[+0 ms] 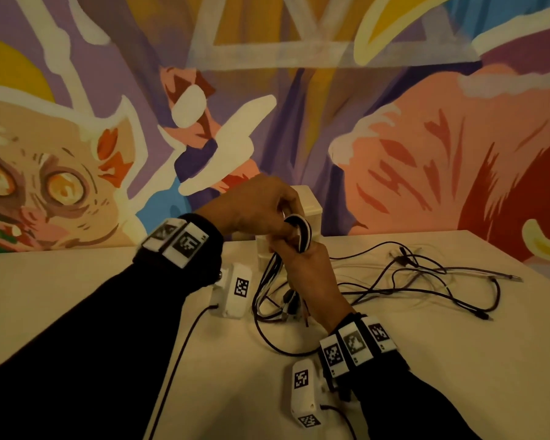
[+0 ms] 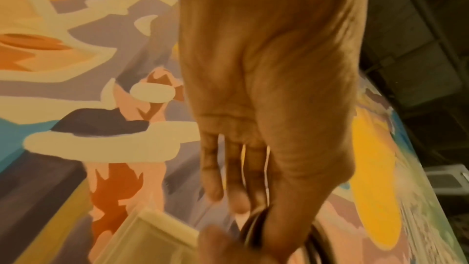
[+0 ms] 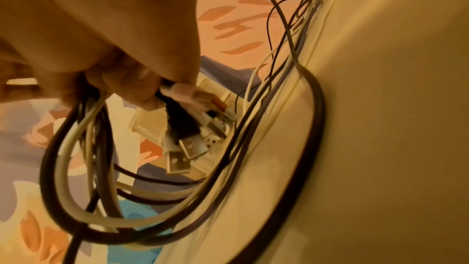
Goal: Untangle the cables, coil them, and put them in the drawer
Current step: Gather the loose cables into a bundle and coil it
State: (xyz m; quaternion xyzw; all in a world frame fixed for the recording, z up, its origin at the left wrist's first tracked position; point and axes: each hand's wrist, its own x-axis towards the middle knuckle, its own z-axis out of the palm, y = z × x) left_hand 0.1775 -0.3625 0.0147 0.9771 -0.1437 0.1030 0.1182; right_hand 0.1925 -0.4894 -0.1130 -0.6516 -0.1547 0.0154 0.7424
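Coil (image 1: pixel 294 233): you hold it above the table (image 1: pixel 77 312), long axis near upright, loops hanging down.
Left hand (image 1: pixel 254 208): pinches the coil's top.
Right hand (image 1: pixel 308 271): clenched around its middle.
Loose cables (image 1: pixel 426 281): sprawl rightward on the table.

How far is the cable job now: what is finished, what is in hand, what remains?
Partly done: several black and white cables hang in loops as a coiled bundle. In hand: the right hand grips the bundle, and the left hand holds its top. Left: loose cables lie tangled on the table; nothing visibly stored in the white drawer unit.
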